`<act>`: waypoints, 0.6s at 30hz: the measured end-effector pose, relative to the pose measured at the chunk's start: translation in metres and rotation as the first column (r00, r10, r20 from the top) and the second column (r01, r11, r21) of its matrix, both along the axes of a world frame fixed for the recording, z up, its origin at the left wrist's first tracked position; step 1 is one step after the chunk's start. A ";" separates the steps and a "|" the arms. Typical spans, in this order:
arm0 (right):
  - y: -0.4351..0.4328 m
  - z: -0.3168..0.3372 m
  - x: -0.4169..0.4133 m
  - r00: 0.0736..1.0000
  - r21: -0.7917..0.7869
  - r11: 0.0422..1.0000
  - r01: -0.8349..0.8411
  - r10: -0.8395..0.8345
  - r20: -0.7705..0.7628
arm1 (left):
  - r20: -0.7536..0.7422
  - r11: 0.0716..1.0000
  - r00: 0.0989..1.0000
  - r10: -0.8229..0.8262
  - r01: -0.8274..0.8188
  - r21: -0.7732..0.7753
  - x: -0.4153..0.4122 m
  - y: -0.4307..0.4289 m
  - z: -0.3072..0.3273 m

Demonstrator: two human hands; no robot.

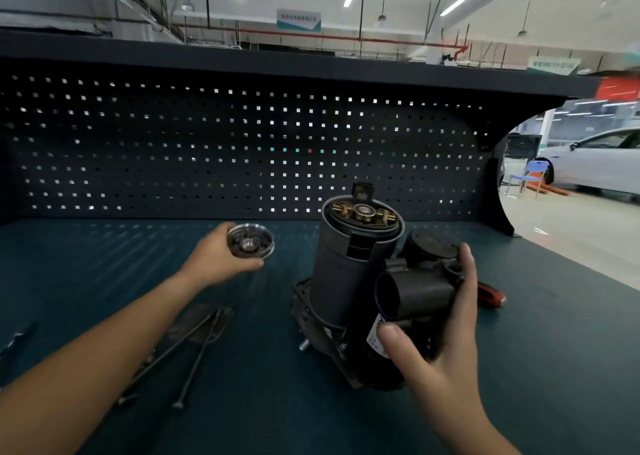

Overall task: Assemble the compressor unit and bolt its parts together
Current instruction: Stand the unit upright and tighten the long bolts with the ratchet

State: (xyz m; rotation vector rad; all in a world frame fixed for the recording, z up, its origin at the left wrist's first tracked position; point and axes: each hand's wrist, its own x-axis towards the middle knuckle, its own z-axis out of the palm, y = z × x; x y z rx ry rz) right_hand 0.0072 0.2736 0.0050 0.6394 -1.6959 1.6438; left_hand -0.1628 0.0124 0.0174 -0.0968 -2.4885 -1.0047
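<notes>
Teal bench w/ compressor, pegboard behind.

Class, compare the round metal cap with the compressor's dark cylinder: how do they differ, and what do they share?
The cap is shiny silver; the cylinder is matt dark. The cap is shallow; the cylinder is tall. The left hand holds the cap above the table; the cylinder's unit rests on it, held by the right hand. Both are round.

Round cap: bright metal, glossy rim. Compressor housing: smooth, matt dark grey; brass-coloured metal at its open top. Long bolts: dull grey metal. Bench top: matt teal. Pegboard: matt, dark, perforated.
</notes>
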 end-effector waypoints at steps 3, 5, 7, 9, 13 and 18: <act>0.004 0.001 -0.002 0.999 0.004 1.000 0.018 -0.018 -0.039 | -0.183 0.989 0.976 -0.119 0.132 0.064 0.029 0.014 0.034; 0.008 0.005 -0.004 0.997 -0.005 0.998 0.065 -0.065 -0.052 | -0.272 0.977 0.945 -0.181 0.205 0.062 0.052 0.021 0.053; 0.011 0.013 -0.004 0.990 -0.011 0.991 0.130 -0.130 -0.051 | -0.328 0.958 0.915 -0.237 0.275 0.076 0.076 0.028 0.070; 0.010 0.024 -0.003 0.983 -0.014 0.984 0.176 -0.176 -0.049 | -0.348 0.930 0.892 -0.290 0.348 0.118 0.098 0.034 0.082; 0.005 0.042 -0.002 0.969 0.071 0.966 0.247 -0.244 -0.049 | -0.343 0.855 0.866 -0.364 0.457 0.246 0.125 0.043 0.096; 0.007 0.053 -0.002 0.905 0.239 0.874 0.424 -0.400 -0.144 | -0.300 0.504 0.788 -0.537 0.586 0.635 0.131 0.054 0.096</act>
